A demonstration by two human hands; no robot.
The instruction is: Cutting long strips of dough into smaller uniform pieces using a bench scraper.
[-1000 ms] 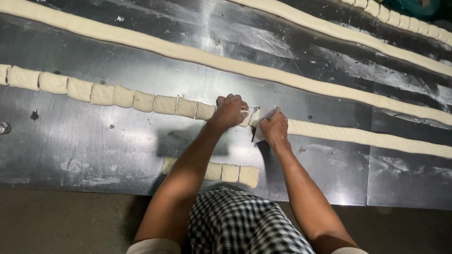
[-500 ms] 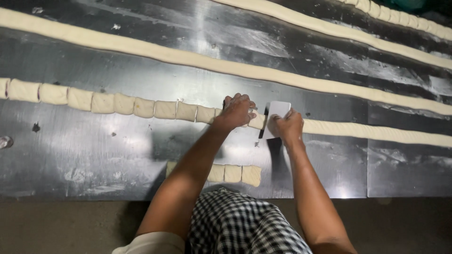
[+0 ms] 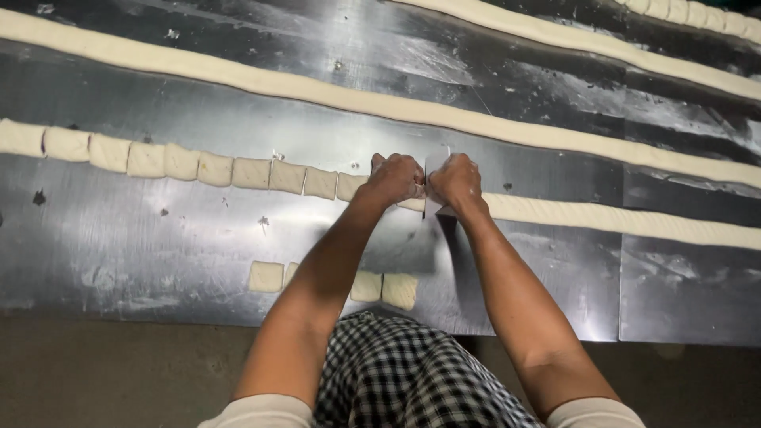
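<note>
Nearest the camera is a black-and-white checked cloth (image 3: pixel 412 372) worn at the person's waist, at the bottom edge of the view. Just beyond it, near the front edge of the scuffed, shiny sheet-metal surface (image 3: pixel 119 254), lie loose square-cut pale dough pieces (image 3: pixel 265 276); three can be counted clearly, and the forearm hides any others.

Further out, both forearms reach to the cut line. The left hand (image 3: pixel 395 179) is curled, its fingers pressed down on the last cut end of the dough. The right hand (image 3: pixel 455 182) is closed in a grip around a thin flat metal scraper blade (image 3: pixel 434 176), which stands on edge between the two hands, set across the dough.

The long pale dough rope being cut (image 3: pixel 618 215) lies with its long axis running left to right across the surface, sloping slightly toward the camera on the right. Its uncut length runs from the hands to the right edge of view. To the left of the hands sits a row of cut pale dough squares (image 3: pixel 182 162), side by side along the same line; about ten show.

Beyond this a second uncut pale dough rope (image 3: pixel 333 93) runs nearly parallel across the whole view. Farther still is a third uncut pale rope (image 3: pixel 571 40), and in the top right corner a short run of cut pieces (image 3: pixel 697 16).
</note>
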